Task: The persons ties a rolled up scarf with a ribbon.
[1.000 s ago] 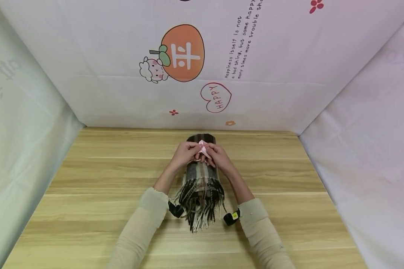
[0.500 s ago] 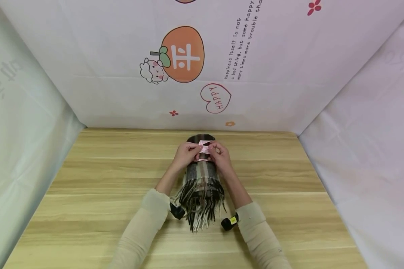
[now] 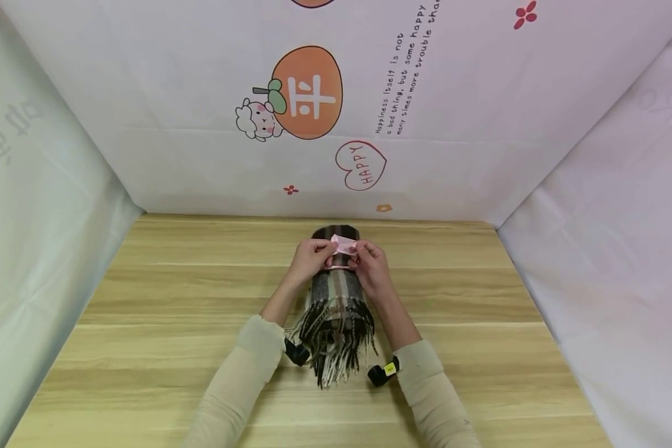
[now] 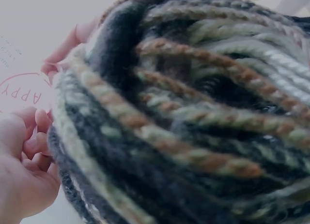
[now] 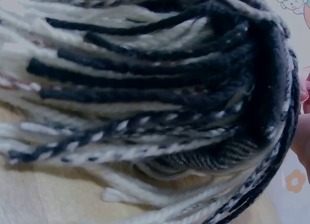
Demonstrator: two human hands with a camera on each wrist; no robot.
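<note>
A rolled plaid scarf [image 3: 336, 285] in black, grey, white and brown lies lengthwise on the table, fringe toward the person. Over its far part, a strip of pink ribbon-like material [image 3: 345, 244] is spread between both hands. A thin pink band edge also crosses the scarf just below. The left hand [image 3: 309, 257] pinches the strip's left side between thumb and index finger; the right hand [image 3: 373, 266] pinches its right end. In both wrist views, the fringe [image 4: 193, 108] fills most of the picture. Only parts of the left hand [image 4: 29, 166] and right hand [image 5: 302, 137] show there.
The wooden table [image 3: 173, 298] extends on both sides of the scarf. A white printed backdrop [image 3: 453, 124] stands at its far edge, with white side walls. Black wrist cameras [image 3: 297, 352] hang close beside the fringe.
The right hand has shifted slightly right. Between the fingers, the pink strip went from a bunched, pointed shape to a flatter, spread one. The scarf has stayed in place.
</note>
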